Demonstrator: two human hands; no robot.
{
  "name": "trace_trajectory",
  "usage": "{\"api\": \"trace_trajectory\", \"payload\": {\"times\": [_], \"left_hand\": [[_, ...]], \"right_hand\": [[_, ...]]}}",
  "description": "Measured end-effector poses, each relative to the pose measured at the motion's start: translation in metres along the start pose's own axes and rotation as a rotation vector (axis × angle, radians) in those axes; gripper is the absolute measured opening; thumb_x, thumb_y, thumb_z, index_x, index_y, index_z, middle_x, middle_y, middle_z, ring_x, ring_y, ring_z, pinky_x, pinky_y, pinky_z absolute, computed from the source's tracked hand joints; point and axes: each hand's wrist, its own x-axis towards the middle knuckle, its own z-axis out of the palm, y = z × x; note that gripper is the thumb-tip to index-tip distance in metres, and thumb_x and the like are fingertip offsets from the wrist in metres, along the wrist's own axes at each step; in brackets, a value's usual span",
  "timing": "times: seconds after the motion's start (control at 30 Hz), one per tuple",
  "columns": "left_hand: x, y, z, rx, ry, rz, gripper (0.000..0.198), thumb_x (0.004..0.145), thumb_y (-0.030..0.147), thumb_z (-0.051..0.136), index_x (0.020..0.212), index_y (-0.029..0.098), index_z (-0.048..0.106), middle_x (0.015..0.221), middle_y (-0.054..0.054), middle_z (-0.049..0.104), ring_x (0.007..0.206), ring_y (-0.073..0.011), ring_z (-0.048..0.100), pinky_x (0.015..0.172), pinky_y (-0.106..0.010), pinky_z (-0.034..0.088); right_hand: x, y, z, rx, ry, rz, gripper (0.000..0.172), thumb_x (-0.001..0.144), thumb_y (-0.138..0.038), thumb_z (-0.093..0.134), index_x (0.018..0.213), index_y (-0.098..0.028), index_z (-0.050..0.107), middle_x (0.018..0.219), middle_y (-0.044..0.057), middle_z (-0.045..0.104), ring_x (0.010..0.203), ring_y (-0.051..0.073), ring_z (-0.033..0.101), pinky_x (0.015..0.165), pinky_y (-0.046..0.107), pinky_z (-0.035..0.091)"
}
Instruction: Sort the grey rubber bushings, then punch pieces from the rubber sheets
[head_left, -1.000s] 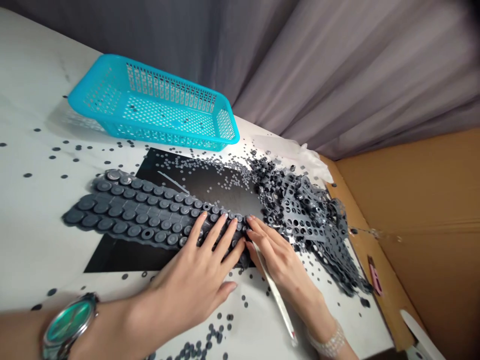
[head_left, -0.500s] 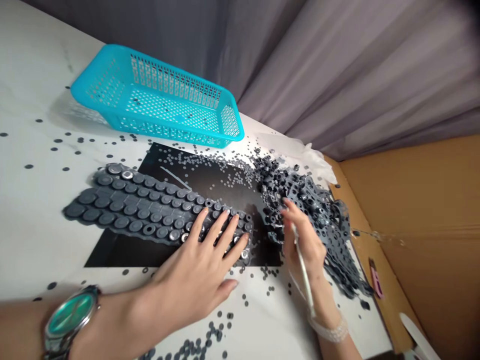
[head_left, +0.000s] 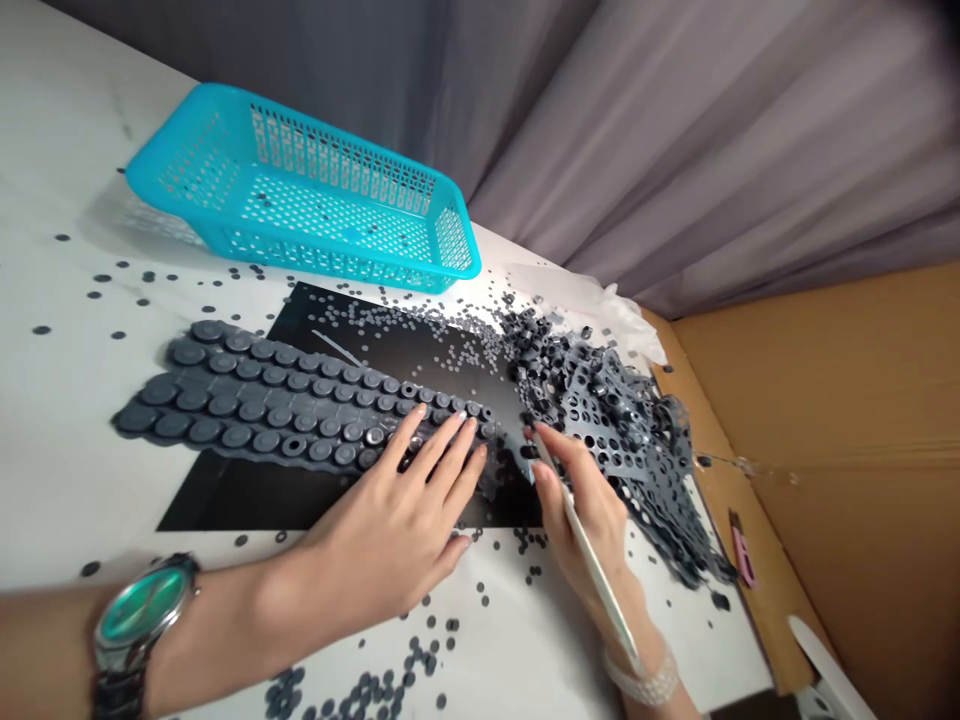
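My left hand (head_left: 401,510) lies flat with fingers spread on the right part of a dark grey moulded rubber sheet (head_left: 217,403) with rows of round raised caps. Some caps under and near my fingers look shiny or have a hole in the middle. In my right hand (head_left: 592,505) is a slim white pen-like tool (head_left: 598,562), pinched between thumb and fingers. Its tip points up and left, just right of the sheet's right end; I cannot make out the tip's shape. Beneath the sheet is a black mat (head_left: 262,497).
Behind stands a blue plastic basket (head_left: 337,265) with a few dark bits inside. A heap of perforated grey rubber scraps (head_left: 611,410) lies right, near a pink-handled cutter (head_left: 742,555) and a cardboard wall (head_left: 840,400). Small dark discs (head_left: 375,690) are scattered over the white table (head_left: 67,400).
My right hand has moved left with the white tool, away from the scrap heap and closer to the sheet's right end. My left hand stays on the sheet. The view has shifted slightly.
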Motion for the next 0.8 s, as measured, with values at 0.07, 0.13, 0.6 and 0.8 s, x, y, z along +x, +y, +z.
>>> {"api": "trace_trajectory", "payload": {"times": [0.07,0.13,0.6,0.8], "left_hand": [[-0.001,0.000,0.000,0.031,0.011,0.048,0.058,0.094,0.042,0.033,0.137,0.004,0.044,0.143,-0.022,0.041,0.136,-0.0344,0.032,0.112,-0.054,0.020],[-0.002,0.000,0.002,0.046,0.025,0.076,0.056,0.095,0.039,0.033,0.135,0.002,0.045,0.141,-0.021,0.045,0.134,-0.0333,0.036,0.111,-0.049,0.023],[-0.002,0.000,0.002,0.041,0.028,0.118,0.052,0.096,0.033,0.031,0.134,0.001,0.046,0.139,-0.021,0.047,0.131,-0.0323,0.039,0.109,-0.048,0.026],[0.000,-0.001,0.001,0.043,0.044,0.130,0.050,0.095,0.032,0.033,0.130,0.001,0.051,0.135,-0.020,0.052,0.126,-0.0331,0.044,0.107,-0.048,0.029]], "right_hand": [[0.000,-0.003,0.002,-0.015,0.007,-0.028,0.033,0.094,-0.023,0.048,0.126,-0.020,0.051,0.113,0.010,0.067,0.098,0.021,0.067,0.089,0.033,0.054],[0.002,-0.005,0.003,-0.009,0.005,-0.090,0.034,0.092,-0.017,0.051,0.126,-0.019,0.052,0.116,0.011,0.066,0.103,0.021,0.066,0.092,0.033,0.054],[0.010,-0.004,0.005,-0.071,-0.154,-0.457,0.032,0.089,-0.010,0.053,0.121,-0.011,0.054,0.118,0.018,0.066,0.120,0.027,0.056,0.093,0.045,0.052],[0.010,-0.002,0.007,-0.114,-0.202,-0.462,0.028,0.090,-0.011,0.053,0.118,-0.009,0.052,0.122,0.021,0.063,0.123,0.028,0.053,0.094,0.045,0.051]]}}
